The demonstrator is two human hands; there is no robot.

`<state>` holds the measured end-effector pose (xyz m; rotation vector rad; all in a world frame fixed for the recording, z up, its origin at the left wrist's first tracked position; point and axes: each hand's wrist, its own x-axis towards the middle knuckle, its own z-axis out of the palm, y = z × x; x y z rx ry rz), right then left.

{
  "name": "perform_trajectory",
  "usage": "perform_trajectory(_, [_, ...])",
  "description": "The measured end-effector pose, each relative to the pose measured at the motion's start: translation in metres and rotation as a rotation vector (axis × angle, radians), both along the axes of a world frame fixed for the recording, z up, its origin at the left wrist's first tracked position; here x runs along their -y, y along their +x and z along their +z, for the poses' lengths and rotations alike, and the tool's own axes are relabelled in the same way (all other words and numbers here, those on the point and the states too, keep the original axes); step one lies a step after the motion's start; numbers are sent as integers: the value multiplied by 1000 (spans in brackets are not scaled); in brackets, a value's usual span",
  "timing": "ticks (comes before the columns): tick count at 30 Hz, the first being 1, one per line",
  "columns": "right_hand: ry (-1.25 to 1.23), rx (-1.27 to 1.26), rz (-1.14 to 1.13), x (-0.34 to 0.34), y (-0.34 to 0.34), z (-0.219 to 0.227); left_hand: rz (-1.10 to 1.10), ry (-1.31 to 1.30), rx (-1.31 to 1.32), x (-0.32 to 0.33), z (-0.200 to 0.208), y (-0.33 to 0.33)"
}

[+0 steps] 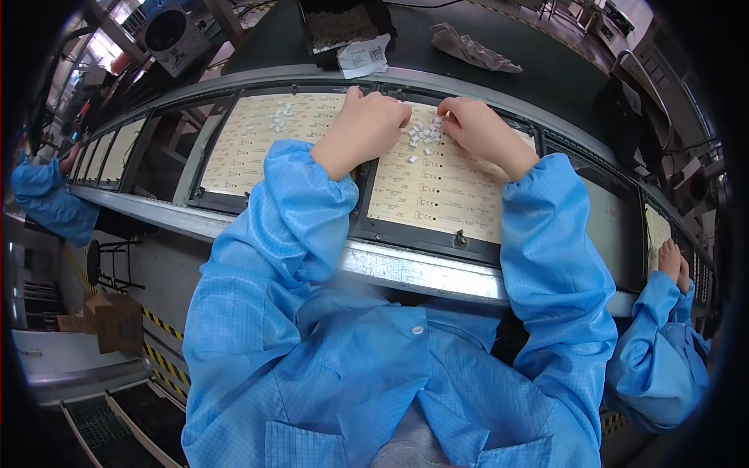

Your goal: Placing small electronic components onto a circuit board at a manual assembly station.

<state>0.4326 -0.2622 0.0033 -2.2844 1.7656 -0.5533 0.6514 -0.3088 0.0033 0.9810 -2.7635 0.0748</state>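
The big dark green table (558, 82) is at the back, and the long line with its silver rail (421, 271) runs across in front of it. The worker stands close to it in a blue coat (374, 343). A cream board (437, 195) with rows of print lies in front of the worker, and another board (238, 160) lies to its left. Both hands are over the top part of the cream board. The left hand (367, 129) has its fingers bent in, and I can't tell if they pinch anything. The right hand (485, 134) has curled fingers right by the pile, but I can't see if they grip a bit. The smallest things, the white bits (422, 136), lie loose between the hands. More loose bits (281, 117) sit on the other board. I think plenty is left, as the bits look messy and the low rows look bare. A black frame (406, 234) goes around the cream board, with a small knob (461, 238) on its near side. There's open room below the pile, but less sideways, with a hand on each side.
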Motion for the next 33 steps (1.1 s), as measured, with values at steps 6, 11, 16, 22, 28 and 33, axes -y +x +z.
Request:
perform_trajectory(6, [-17, -4, 59, -3, -1, 2, -40, 110, -124, -1, -4, -1])
perform_trajectory(11, [-145, -35, 145, 3, 6, -1, -42, 209, -152, 7, -3, -3])
perform_trajectory(16, [-72, -54, 169, -11, 5, 7, -31, 288, -341, 18, -1, -2])
perform_trajectory(22, [-19, -125, 229, -29, -3, 19, -97, 327, -308, 23, -2, -12])
perform_trajectory(28, [25, -39, 166, -33, -16, 24, -148, 279, -338, 22, -8, -22])
perform_trajectory(33, [12, 16, 9, -15, -3, 10, -252, 221, -401, -2, -14, -29])
